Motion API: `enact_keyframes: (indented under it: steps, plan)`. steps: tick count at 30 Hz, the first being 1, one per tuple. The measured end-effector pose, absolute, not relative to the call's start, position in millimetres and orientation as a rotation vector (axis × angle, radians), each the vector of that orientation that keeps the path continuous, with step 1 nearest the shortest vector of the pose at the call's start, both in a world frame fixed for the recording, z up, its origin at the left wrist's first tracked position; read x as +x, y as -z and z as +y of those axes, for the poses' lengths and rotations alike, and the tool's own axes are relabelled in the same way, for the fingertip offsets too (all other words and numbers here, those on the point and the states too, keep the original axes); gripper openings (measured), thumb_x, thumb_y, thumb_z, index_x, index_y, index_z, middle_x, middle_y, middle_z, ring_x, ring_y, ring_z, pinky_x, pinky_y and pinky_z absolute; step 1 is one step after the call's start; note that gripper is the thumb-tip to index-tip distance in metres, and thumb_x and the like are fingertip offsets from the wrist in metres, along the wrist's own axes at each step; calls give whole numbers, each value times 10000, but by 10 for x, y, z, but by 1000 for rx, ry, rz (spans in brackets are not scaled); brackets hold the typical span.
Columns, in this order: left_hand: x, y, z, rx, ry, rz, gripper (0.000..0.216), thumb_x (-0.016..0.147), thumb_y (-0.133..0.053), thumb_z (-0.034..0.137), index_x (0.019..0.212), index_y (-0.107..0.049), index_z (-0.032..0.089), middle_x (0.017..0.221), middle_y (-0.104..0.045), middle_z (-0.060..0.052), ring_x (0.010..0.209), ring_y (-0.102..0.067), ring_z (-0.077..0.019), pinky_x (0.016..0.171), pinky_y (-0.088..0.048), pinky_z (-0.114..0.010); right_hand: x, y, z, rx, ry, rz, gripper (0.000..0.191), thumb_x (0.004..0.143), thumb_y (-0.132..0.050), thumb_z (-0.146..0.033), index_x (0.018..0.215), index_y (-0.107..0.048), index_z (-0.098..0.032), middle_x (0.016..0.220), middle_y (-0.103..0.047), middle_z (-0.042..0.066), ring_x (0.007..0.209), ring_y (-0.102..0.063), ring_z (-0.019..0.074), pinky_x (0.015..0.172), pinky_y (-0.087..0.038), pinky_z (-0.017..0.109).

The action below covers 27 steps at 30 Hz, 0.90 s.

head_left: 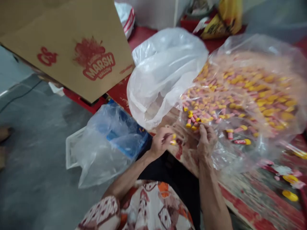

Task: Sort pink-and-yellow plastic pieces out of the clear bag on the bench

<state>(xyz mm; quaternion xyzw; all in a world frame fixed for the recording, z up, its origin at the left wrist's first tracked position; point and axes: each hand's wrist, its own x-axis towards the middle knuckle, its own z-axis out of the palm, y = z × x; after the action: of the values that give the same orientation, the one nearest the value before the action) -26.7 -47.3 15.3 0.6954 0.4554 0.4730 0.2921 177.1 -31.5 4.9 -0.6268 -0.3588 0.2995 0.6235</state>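
Grey floor (35, 134); red patterned mat (259, 198) with scattered tubes (290, 195)

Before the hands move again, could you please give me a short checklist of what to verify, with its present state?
1. Left hand holds small yellow-capped pieces: ok.
2. Right hand is at the mouth of the big clear bag: ok.
3. Bag contains many pink and yellow pieces: ok.
4. Right hand's grip on a piece: cannot tell, blurred.
5. Loose pieces lie on the mat at right: not ok.
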Motion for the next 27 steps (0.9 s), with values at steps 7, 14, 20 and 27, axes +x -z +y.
enact_keyframes:
  steps: [7, 14, 20, 27]
  plan:
    - [-1453, 353, -312, 529, -1383, 1975, 411, 815, -696, 576, 1020, -672, 220, 896, -735, -40, 808, -746, -241, 721, -621, -337, 1707, -45, -330, -1564, -522, -1060, 437, 1026, -597, -592, 1081, -820, -219, 1093, -813, 113, 981, -747, 290, 913, -610, 423]
    - [-1900, 874, -237, 613, -1167, 1906, 388, 668, -687, 525, 945, -644, 256, 954, -747, -102, 1059, -767, -390, 931, -640, -519, 1734, 231, -442, -1530, -269, -1440, 425, 1099, -457, -476, 1308, -793, -322, 1177, -803, 93, 1148, -746, 306, 1026, -645, 482]
    - [-1753, 426, -63, 947, -1492, 1933, 459, 697, -635, 581, 1060, -666, 302, 1090, -779, -52, 1080, -743, -380, 976, -623, -570, 1762, 370, -430, -1500, -77, -1432, 475, 1116, -363, -380, 1313, -793, -339, 1148, -802, 93, 1119, -773, 301, 906, -697, 448]
    - [-1263, -196, 515, 1622, -1481, 1778, 443, 790, -547, 584, 1106, -668, 298, 1057, -716, -42, 857, -670, -287, 768, -603, -440, 2263, 439, -1200, -1651, 261, -1306, 433, 1073, -419, -218, 1241, -817, -240, 1134, -843, 115, 1008, -841, 263, 866, -721, 368]
